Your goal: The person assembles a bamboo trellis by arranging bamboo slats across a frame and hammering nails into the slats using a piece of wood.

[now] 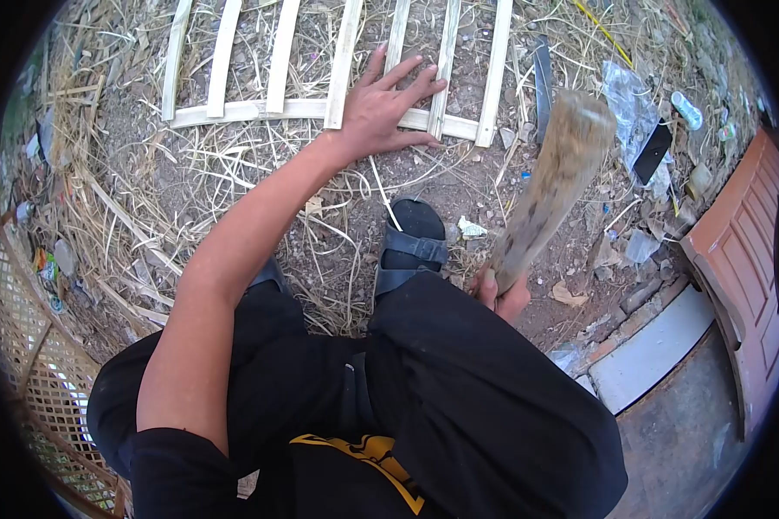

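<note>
My left hand (385,108) lies flat with fingers spread over the light bamboo slats (344,65) of a frame on the ground. Several slats run away from me, side by side. Their near ends meet a curved crosspiece (216,113), partly hidden under my hand. In my right hand (504,296), low by my knee, is a thick, rough wooden club (550,186). It tilts up, its wide end blurred and apart from the frame. Most of the right fingers are hidden behind the club and my knee.
Bamboo shavings (234,186) litter the dirt. My sandalled foot (411,238) stands just before the frame. To the right are a black flat object (653,152), plastic wrapping (621,91) and a brown panel (740,251). A woven lattice (26,372) stands at the left.
</note>
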Demonstrator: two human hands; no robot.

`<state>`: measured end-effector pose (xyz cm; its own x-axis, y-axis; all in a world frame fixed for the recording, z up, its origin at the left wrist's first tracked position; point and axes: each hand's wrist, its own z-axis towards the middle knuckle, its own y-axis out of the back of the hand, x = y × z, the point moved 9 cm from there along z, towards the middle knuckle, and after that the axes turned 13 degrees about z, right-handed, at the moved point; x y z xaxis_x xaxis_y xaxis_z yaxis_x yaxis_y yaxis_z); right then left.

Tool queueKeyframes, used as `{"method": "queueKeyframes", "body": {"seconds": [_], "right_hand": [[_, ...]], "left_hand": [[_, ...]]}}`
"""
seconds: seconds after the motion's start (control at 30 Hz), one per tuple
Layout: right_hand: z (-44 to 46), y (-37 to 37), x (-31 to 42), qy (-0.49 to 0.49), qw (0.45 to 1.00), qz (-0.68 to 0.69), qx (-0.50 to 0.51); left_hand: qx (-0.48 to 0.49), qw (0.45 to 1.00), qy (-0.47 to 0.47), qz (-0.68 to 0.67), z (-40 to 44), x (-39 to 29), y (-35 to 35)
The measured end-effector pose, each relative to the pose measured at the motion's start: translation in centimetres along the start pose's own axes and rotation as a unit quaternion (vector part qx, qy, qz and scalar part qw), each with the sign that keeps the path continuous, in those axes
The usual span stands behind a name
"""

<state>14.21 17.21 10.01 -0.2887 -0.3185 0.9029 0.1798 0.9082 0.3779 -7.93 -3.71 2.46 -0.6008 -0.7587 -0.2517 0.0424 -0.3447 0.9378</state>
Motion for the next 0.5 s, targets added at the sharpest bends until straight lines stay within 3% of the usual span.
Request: {"method": "queueKeyframes", "body": {"seconds": [0.03,0.17,0.33,0.47,0.5], "right_hand": [[-0.5,0.1,0.4,0.043,0.999,-0.011,0.008],[-0.7,-0.7,0.9,0.032,0.987,-0.126,0.09],[0.6,1.8,-1.8,-0.074,0.942,-0.244,0.22],[5.1,4.1,-2.3,-0.072,0.906,-0.312,0.276],[6.4,4.2,-2.1,-0.023,0.891,-0.339,0.301]], "left_hand": [[0.0,1.0,0.001,0.0,0.0,0.1,-0.1],[0.017,1.0,-0.001,0.015,0.0,0.0,-0.6],[0.024,0.998,-0.01,0.053,-0.1,-0.1,-0.7],[0.013,0.999,-0.002,0.03,-0.1,-0.3,-0.6],[0.007,1.0,0.006,0.022,0.0,-0.2,-0.5]]}}
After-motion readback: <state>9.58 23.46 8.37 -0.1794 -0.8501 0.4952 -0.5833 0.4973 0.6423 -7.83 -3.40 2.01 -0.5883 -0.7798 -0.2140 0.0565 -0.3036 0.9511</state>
